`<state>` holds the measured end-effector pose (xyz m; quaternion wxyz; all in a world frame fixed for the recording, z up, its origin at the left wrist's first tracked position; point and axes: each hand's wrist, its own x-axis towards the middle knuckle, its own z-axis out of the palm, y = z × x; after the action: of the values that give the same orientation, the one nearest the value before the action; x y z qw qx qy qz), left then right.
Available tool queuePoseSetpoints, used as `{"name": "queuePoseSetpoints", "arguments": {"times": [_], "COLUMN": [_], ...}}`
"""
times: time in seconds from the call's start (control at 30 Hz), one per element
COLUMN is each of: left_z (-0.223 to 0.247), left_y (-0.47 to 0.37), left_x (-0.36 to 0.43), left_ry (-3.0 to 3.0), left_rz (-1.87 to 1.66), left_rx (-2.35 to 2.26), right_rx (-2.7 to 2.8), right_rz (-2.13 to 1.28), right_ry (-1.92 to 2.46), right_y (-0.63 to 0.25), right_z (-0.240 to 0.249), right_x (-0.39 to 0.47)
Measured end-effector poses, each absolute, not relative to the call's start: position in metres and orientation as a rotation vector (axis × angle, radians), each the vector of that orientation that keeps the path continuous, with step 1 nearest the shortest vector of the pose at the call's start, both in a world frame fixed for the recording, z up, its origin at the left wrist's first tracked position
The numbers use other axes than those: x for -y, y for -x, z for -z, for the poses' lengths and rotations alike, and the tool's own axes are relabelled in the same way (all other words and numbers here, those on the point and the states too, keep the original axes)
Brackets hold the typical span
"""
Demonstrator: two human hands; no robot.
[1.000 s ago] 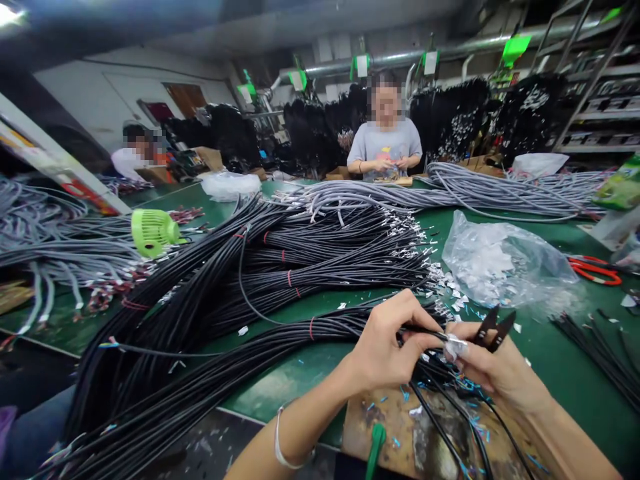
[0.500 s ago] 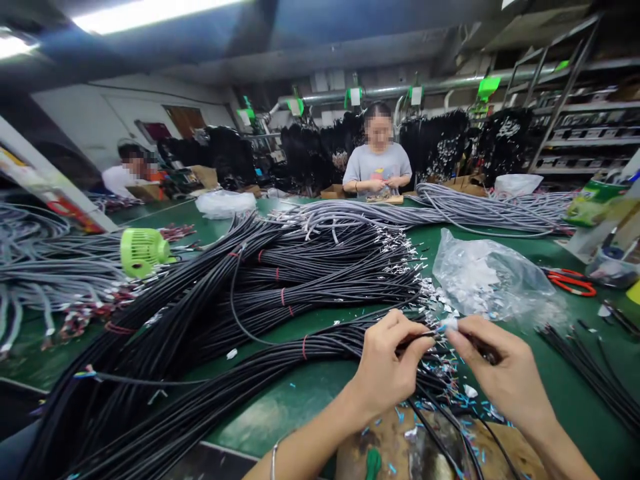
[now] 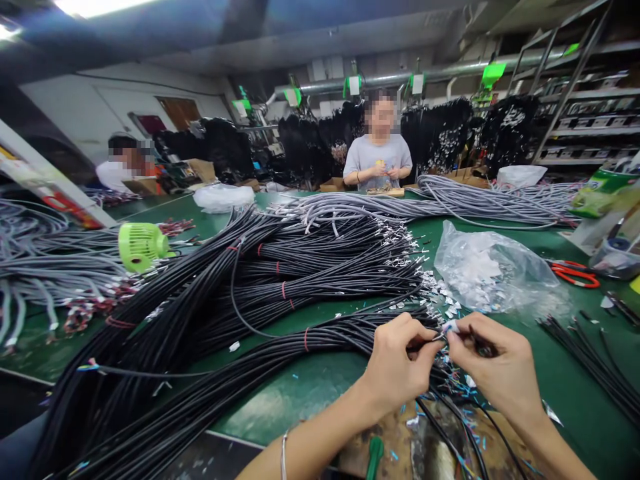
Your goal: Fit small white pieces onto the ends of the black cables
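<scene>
The left hand (image 3: 397, 363) was closed around the end of a thin black cable (image 3: 240, 319), pinching it between thumb and fingertips just above the near edge of the green table (image 3: 310, 383). The right hand (image 3: 495, 367) met it fingertip to fingertip, pinching a small white piece (image 3: 450, 327) at the cable's tip, with a dark tool tucked in its palm; too little of that tool showed to name it. Both hands sat over the frayed ends of a long bundle of black cables (image 3: 210, 393) tied with red bands, which ran off to the left and over the table's near edge. Small white and blue offcuts (image 3: 463, 387) lay scattered under and around the fingers.

Just beyond the hands lay a larger heap of black cables with metal terminals (image 3: 320, 263), and to its right, near the right hand, a crumpled clear plastic bag (image 3: 493, 273) holding white bits. Red-handled scissors (image 3: 575, 275) lay further right, well apart from the hands. A lime-green handheld fan (image 3: 140, 245) rested on the left among grey cables (image 3: 55, 267). More grey cables (image 3: 450, 197) stretched across the far side of the table, where a person in a grey T-shirt (image 3: 377, 159) worked with both hands together. A worn brown board (image 3: 415, 447) lay under the wrists at the near edge.
</scene>
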<state>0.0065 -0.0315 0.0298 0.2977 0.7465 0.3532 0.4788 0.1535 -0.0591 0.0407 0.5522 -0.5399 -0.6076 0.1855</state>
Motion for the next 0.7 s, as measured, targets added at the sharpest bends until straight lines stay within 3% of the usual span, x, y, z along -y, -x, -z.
{"name": "queuePoseSetpoints", "arguments": {"times": [0.13, 0.33, 0.4, 0.57, 0.7], "left_z": [-0.031, -0.037, -0.042, -0.048, -0.043], "left_y": [-0.006, 0.003, 0.006, 0.013, 0.014], "left_x": [0.025, 0.017, 0.02, 0.03, 0.029], "left_ry": [-1.588, -1.461, -1.558, -2.078, -2.259], "left_rz": [-1.087, -1.065, -1.198, -1.643, -1.82], "left_rx": [-0.76, -0.412, -0.44, -0.511, -0.511], "right_rx": [1.095, 1.085, 1.131, 1.518, 1.718], "right_rz": [-0.918, -1.132, -1.024, -0.382, -0.116], "right_ry": [1.228, 1.181, 1.215, 1.223, 1.111], "right_y": [-0.151, -0.144, -0.146, -0.156, -0.155], "right_z": [-0.033, -0.032, -0.032, -0.028, -0.032], "right_x": [0.05, 0.049, 0.053, 0.062, 0.066]}}
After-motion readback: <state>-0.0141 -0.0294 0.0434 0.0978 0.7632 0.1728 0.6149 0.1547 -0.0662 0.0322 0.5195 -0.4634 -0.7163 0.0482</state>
